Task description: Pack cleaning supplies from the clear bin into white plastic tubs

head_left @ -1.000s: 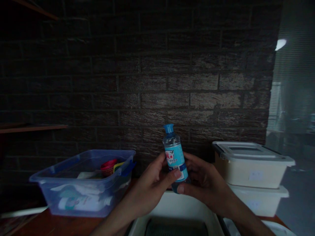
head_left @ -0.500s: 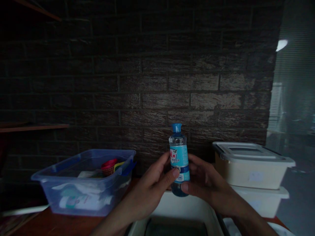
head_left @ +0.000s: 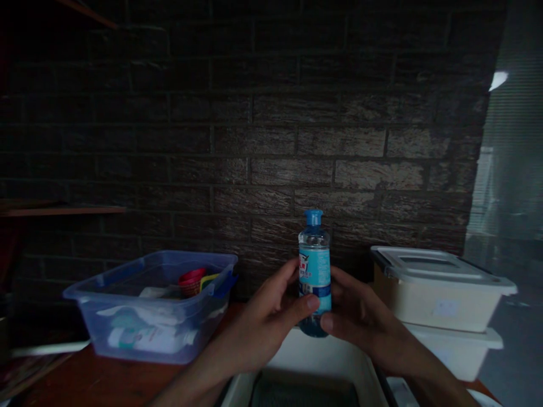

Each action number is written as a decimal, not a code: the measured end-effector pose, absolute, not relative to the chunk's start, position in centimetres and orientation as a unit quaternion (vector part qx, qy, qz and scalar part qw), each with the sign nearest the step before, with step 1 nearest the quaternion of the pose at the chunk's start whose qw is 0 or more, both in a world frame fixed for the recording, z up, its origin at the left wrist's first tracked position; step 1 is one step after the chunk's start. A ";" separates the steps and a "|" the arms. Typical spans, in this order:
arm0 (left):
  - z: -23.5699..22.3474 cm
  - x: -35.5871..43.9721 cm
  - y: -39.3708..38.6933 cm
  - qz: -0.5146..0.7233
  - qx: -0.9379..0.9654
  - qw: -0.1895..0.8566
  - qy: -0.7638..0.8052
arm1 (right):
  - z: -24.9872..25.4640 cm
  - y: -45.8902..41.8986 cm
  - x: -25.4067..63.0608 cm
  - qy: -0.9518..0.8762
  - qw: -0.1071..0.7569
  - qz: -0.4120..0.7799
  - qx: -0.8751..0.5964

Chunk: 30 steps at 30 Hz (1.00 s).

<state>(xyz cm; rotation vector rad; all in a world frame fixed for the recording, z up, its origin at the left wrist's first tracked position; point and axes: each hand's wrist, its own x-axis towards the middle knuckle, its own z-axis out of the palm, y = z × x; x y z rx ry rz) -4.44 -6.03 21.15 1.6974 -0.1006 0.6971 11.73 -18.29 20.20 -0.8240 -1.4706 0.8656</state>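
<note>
A clear dish soap bottle (head_left: 314, 271) with a blue cap and a light blue label is held upright in mid-air between both hands. My left hand (head_left: 271, 316) grips it from the left, its thumb across the front of the label. From the right, my right hand (head_left: 360, 316) closes round it, the thumb pressing near the base. The other fingers are partly hidden behind the bottle. Below it stands an open white bin (head_left: 322, 356) with something dark inside.
On the left, a blue translucent tub (head_left: 148, 305) holds a red basket (head_left: 192, 282) and a white bottle (head_left: 148, 340). Two lidded white boxes (head_left: 445, 297) are stacked on the right. Behind runs a dark brick wall (head_left: 271, 141); a shelf (head_left: 63, 211) juts out at left.
The bottle has turned a little in my hands, so the red lettering on its label sits further left. The whole view has shifted slightly, with most things now further right.
</note>
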 end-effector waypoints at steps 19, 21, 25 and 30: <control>21.7 -4.6 -5.7 0.215 0.702 0.667 -0.125 | 20.1 -18.2 12.2 -0.608 0.609 0.360 -0.361; 21.6 -4.6 -5.7 0.210 0.709 0.661 -0.128 | 20.0 -18.1 12.2 -0.606 0.609 0.359 -0.364; 21.4 -4.6 -5.8 0.202 0.720 0.652 -0.124 | 19.9 -17.9 12.1 -0.606 0.614 0.358 -0.357; 21.7 -4.9 -6.0 0.216 0.736 0.633 -0.107 | 20.1 -18.0 12.0 -0.616 0.611 0.358 -0.345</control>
